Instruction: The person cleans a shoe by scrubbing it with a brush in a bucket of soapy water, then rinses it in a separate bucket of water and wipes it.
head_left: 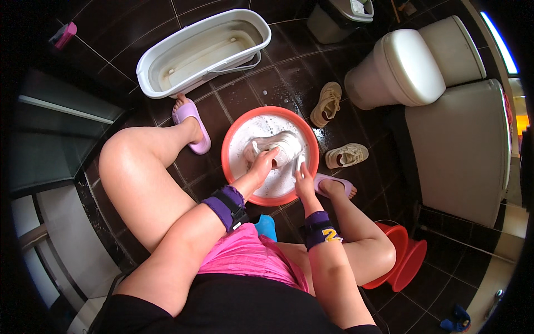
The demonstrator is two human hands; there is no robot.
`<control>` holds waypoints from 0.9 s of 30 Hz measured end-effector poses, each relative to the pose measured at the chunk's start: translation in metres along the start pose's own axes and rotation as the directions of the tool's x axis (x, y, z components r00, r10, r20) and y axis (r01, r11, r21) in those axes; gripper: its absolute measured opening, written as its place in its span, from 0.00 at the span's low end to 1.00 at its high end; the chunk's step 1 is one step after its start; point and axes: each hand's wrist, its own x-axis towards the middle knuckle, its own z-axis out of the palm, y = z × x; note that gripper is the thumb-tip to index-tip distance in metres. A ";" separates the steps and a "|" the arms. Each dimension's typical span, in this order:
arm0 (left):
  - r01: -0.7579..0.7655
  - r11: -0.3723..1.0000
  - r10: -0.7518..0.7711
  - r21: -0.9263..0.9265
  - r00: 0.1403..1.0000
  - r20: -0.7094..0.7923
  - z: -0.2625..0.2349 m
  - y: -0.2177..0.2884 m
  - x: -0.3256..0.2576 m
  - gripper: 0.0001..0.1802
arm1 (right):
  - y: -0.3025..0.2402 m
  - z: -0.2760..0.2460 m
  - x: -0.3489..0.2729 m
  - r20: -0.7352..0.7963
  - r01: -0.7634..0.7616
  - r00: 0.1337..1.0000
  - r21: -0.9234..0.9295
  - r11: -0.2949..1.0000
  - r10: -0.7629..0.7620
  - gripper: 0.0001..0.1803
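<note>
An orange-red basin (pixel 313 139) of foamy, sudsy water stands on the floor between my feet. In it lies a white sneaker (pixel 285 146), tilted on its side and partly in the suds. My left hand (pixel 260 168) is closed on the sneaker near its opening, thumb on top. Over the basin's right part, my right hand (pixel 303 182) grips a slim white brush (pixel 301 162) close beside the shoe; its bristles are hidden. Both my wrists carry purple bands with black straps.
Two beige sneakers (pixel 326 106) (pixel 347 156) sit right of the basin on wet dark tiles. Beyond are a white oblong bucket (pixel 146 75), a bin (pixel 328 25) and a toilet (pixel 409 67). Red basins (pixel 409 264) stand by my right knee. Lilac slippers (pixel 201 142) are on my feet.
</note>
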 end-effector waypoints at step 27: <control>0.011 0.545 0.314 0.839 0.924 -0.216 -0.017 -0.034 0.087 0.24 | -0.119 0.017 0.012 0.040 0.303 0.942 -0.525 0.795 -0.332 0.29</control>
